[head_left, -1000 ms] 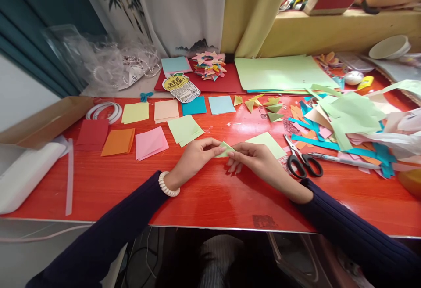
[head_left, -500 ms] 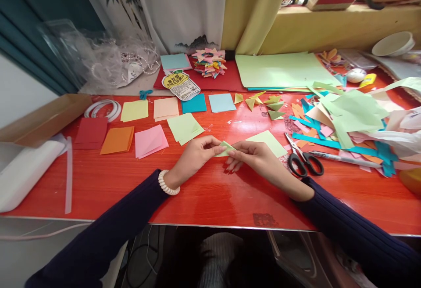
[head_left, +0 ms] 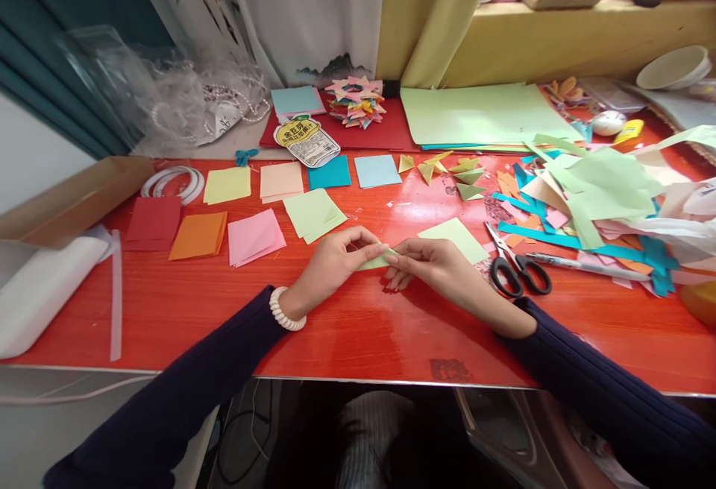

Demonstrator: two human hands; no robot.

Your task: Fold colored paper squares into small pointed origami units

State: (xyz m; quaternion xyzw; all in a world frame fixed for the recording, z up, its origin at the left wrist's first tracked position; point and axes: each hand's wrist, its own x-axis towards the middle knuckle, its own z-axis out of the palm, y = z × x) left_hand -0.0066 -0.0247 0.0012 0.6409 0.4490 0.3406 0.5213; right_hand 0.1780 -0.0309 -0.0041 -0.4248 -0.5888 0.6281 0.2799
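Observation:
Between my two hands is a small folded piece of light green paper [head_left: 374, 259], held just above the red table. My left hand [head_left: 340, 256], with a cream coil band at the wrist, pinches its upper left part. The thumb and finger of my right hand [head_left: 429, 259] grip its right corner; the other fingers curl below. A light green paper square [head_left: 456, 240] lies just behind my right hand. Another set of light green squares [head_left: 314, 215] rests beyond my left hand. Several small folded green paper triangles [head_left: 468, 176] sit farther back.
Black-handled scissors [head_left: 517, 265] and a pen [head_left: 587, 267] lie right of my right hand, beside a heap of paper scraps [head_left: 604, 191]. Pink squares [head_left: 254, 238] and orange squares [head_left: 198, 235] lie to the left. A star-shaped paper stack [head_left: 356, 101] stands at the back.
The green paper between my fingers shows a longer, flatter shape, reaching farther left under my left hand. Both hands stay almost in place.

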